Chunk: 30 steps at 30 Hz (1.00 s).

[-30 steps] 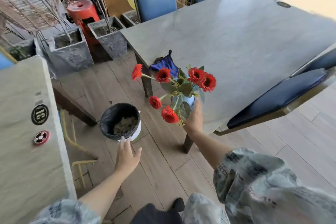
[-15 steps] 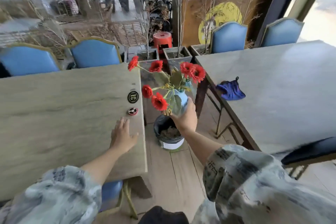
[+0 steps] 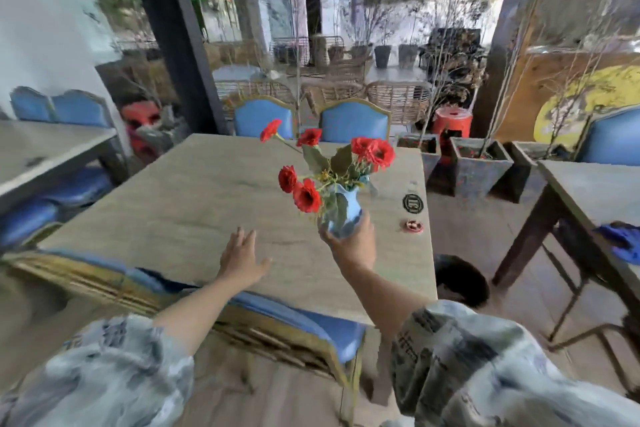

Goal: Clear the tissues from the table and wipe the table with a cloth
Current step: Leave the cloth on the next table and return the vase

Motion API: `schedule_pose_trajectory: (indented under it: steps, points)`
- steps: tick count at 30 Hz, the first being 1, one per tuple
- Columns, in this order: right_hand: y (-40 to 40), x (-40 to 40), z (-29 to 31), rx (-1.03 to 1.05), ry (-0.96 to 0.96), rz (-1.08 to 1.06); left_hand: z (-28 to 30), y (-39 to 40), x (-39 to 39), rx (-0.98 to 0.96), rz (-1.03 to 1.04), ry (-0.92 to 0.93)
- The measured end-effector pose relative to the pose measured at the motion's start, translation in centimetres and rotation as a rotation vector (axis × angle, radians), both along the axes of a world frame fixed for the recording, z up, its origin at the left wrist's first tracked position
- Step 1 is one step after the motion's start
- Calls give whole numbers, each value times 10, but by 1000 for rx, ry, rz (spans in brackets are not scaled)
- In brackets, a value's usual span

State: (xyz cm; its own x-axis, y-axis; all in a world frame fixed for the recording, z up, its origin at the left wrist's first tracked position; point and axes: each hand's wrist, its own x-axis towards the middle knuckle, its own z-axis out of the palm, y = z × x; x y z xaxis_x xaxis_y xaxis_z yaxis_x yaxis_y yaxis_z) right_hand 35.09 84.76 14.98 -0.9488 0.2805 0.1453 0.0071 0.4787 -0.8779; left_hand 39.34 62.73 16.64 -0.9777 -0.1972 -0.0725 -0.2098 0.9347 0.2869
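Note:
My right hand grips a light blue vase of red flowers and holds it up above the near right part of a beige stone table. My left hand hovers flat, fingers spread, over the table's near edge and holds nothing. The blue cloth lies on the corner of the grey table at the far right. A black-lined bin stands on the floor between the two tables. No tissues show on either tabletop.
A round black badge and a small red disc sit near the beige table's right edge. A blue chair is tucked in below me, two more stand at the far side. Stone planters line the window.
I have turned left from the grey table to the beige one, carrying the vase along. My left hand moved from near the bin to above the beige tabletop.

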Motion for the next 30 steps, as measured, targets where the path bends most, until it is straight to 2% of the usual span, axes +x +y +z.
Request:
schedule_pose_trajectory:
  steps: [10,20,30]
  points:
    - [-139,-54,-3,-38,-10,78,1,-128,-21,9,42,-26]
    - [-230,-167,-26,-103,-48,-4,-22,-213,-154,-23,-58,-74]
    - [-299,-271,-63,-113,-130,-101,-64,-273,-274,139,-111,-142]
